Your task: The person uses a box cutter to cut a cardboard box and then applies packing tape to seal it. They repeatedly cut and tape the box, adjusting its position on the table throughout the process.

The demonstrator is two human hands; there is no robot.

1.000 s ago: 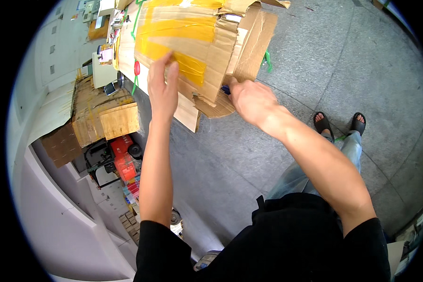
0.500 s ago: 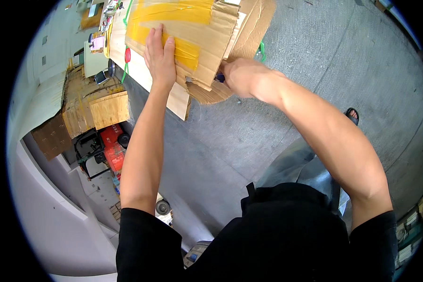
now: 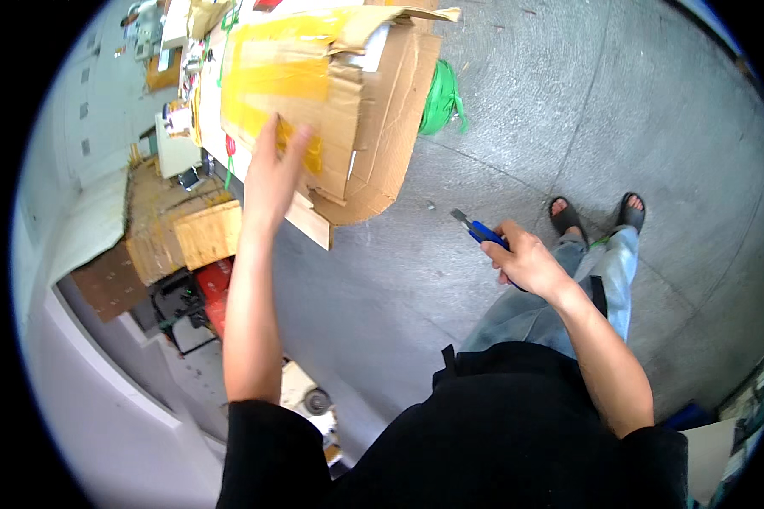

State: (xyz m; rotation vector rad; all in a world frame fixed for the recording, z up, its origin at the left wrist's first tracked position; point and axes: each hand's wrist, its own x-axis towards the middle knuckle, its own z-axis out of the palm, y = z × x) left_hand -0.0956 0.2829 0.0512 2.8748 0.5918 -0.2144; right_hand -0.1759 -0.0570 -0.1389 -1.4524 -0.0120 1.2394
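A cardboard sheet [image 3: 345,127] with broad yellow tape across it lies on a pale wooden board [image 3: 310,222] at the top of the head view. My left hand [image 3: 272,174] is at its near edge, fingers spread and slightly blurred; whether they touch the cardboard I cannot tell. Over the floor, apart from the cardboard, my right hand [image 3: 526,261] grips a blue box cutter [image 3: 490,236] with its metal tip pointing up and left. Another cardboard layer [image 3: 399,144] shows beneath the taped one.
A bundle of green strapping [image 3: 440,100] is beside the cardboard's right edge. To the left are a plywood-topped stack [image 3: 208,233] and a red machine [image 3: 215,297] with a black frame. Grey concrete floor [image 3: 518,110] extends right; my sandalled feet stand on it.
My right hand has drawn back from the cardboard's edge toward my body with the box cutter. My left hand has slid down toward the near edge. The cardboard's right side looks raised and parted.
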